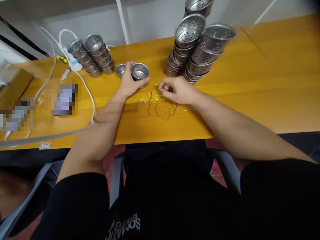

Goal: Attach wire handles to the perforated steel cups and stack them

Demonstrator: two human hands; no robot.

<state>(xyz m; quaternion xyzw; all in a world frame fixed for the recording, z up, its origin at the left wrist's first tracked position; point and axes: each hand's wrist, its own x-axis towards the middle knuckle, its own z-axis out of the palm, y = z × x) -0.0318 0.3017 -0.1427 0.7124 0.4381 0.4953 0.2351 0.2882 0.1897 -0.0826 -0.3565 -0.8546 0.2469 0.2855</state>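
My left hand (129, 81) is wrapped round a perforated metal cup (140, 70), thumb on its near side and fingers on the far side. The cup stands upright with its open mouth facing up. Just left of it, a second perforated cup (120, 69) is partly covered by that hand. My right hand (176, 89) is closed in a pinch low over the table, and a thin wire ring (156, 90) shows at its fingertips. Several open wire rings (163, 111) lie loosely overlapping on the table, below and between both hands.
Tall stacks of perforated cups (203, 55) rise behind my right hand. Shorter stacks (96, 50) stand at the back left, near a white power strip (76, 65). A white cable (87, 91) curves past my left forearm. A blurred phone (65, 100) lies on the yellow table (262, 90).
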